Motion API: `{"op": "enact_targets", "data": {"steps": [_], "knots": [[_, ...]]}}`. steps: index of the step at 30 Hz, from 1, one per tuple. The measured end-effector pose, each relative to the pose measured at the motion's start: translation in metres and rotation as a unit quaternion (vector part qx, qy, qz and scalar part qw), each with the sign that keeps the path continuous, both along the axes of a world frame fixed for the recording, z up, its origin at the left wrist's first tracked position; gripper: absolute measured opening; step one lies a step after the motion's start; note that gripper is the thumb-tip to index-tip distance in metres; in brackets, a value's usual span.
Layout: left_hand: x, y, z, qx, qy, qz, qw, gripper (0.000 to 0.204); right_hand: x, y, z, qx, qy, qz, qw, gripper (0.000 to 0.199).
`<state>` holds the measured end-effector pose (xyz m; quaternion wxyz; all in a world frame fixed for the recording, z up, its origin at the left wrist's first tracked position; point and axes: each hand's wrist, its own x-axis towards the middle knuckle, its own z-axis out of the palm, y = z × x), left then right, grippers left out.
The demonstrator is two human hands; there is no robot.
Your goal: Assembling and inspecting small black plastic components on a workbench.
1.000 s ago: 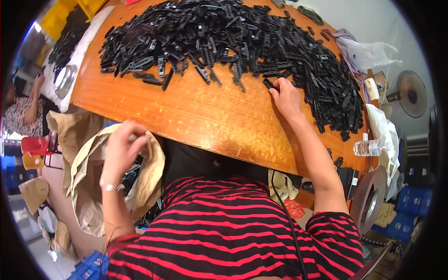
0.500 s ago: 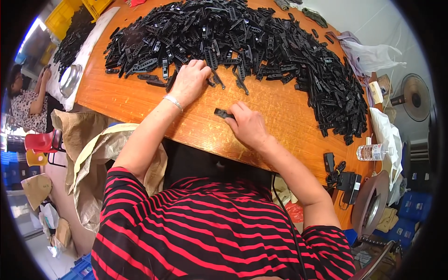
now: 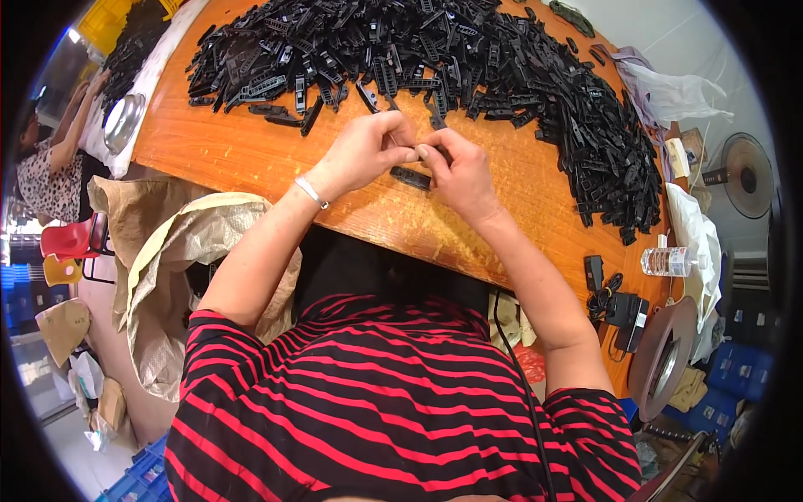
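Over the bare front part of the table, my left hand [image 3: 365, 155] and my right hand [image 3: 465, 177] meet with thumbs and forefingers pinched together. Between the fingertips there is something small and dark, mostly covered by the fingers, so its kind does not show. Just below the fingertips, a slim black plastic part [image 3: 411, 177] lies on the wood, close to my right hand. Beyond my hands spreads a broad heap of black plastic parts [image 3: 276, 63], several of them long and ladder-like. A few loose parts lie at its near edge, one [image 3: 312, 116] left of my hands.
The heap curves down the right side of the wooden table [image 3: 251, 146]. At the right edge are a plastic bottle [image 3: 667, 262], a black power adapter [image 3: 626, 311] with cable and a fan [image 3: 743, 174]. A woven sack [image 3: 171, 276] hangs open at left. Another person [image 3: 58, 171] sits far left.
My left hand has left the heap's edge and come right and nearer. My right hand has lifted off the black part, moving up to meet it. The view has shifted slightly.
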<state>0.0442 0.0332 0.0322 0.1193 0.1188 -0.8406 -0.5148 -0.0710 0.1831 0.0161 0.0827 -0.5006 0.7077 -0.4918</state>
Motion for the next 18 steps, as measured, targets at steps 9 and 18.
{"op": "enact_targets", "data": {"steps": [9,18], "knots": [[0.011,0.007,-0.031,0.213,-0.071,0.075,0.972,0.017,0.005,0.019,-0.003,0.147,-0.352,-0.026,0.924,0.015],[0.0,0.01,-0.042,0.132,-0.096,0.123,0.979,0.016,0.006,0.013,-0.009,0.222,-0.262,-0.041,0.938,0.02]]}}
